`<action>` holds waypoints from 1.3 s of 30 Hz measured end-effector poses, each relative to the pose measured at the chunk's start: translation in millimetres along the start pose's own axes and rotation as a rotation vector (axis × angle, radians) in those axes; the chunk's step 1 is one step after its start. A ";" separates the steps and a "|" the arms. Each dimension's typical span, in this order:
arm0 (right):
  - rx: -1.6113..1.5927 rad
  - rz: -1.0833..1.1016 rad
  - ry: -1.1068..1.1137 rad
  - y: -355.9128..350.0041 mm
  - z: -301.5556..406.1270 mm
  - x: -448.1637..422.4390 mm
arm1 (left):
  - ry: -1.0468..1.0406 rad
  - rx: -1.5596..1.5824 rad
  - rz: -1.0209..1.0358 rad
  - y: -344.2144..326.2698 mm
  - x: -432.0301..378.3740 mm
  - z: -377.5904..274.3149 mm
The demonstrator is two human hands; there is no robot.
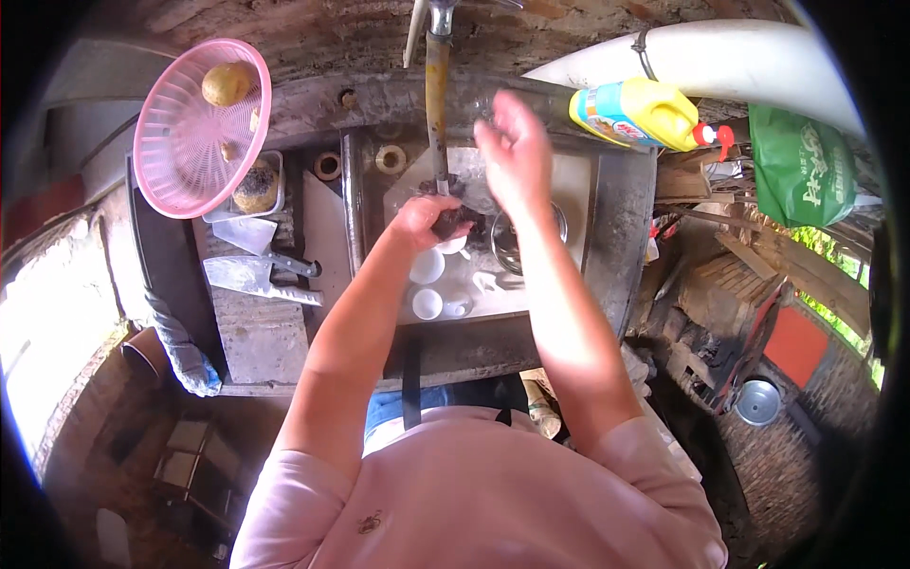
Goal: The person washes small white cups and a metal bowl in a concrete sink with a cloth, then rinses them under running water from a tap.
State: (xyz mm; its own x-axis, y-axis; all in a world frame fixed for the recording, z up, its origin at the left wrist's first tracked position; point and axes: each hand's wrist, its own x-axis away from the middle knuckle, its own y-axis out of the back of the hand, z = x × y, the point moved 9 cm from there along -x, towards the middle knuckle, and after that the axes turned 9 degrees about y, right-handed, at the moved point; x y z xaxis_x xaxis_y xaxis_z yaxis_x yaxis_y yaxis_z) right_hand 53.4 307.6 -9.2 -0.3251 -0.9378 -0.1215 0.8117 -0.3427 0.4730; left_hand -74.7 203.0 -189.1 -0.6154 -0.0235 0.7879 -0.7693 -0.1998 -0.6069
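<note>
My left hand grips a dark, wet-looking wad, perhaps a cloth or scrubber, below the end of a tap hose. Water appears to run from the hose onto it. Blurred by motion, my right hand is raised to the right of the hose, fingers apart, with nothing in it. Beneath both hands lies a stone sink. In it stand white cups near a small white spoon. A round metal bowl or lid is partly hidden by my right forearm.
Upper left, a pink plastic basket holds a potato. Below it are a plastic box with a scourer, a cleaver and another blade. A yellow detergent bottle lies on the back ledge, beside a white pipe.
</note>
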 end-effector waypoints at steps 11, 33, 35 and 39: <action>-0.362 -0.275 0.239 -0.3 147.4 -31.5 | -0.040 0.128 -0.001 -5.2 35.7 5.4; 0.180 0.448 -0.152 -34.3 -1.7 120.8 | -0.332 -0.725 -0.193 -34.8 115.3 76.7; 0.203 0.294 0.035 -19.9 13.9 115.5 | -0.700 -1.135 -0.613 -57.8 136.2 49.4; -0.059 0.536 0.297 -16.7 68.8 116.8 | -0.496 -0.732 -0.272 -40.4 115.8 48.7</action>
State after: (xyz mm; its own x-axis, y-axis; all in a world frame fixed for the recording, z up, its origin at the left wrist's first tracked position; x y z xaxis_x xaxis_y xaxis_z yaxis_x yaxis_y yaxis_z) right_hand -31.5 207.6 28.8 0.2776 -0.9528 -0.1225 0.8533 0.1860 0.4872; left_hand -106.5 160.6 -68.2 -0.3836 -0.5173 0.7651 -0.8973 0.4046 -0.1763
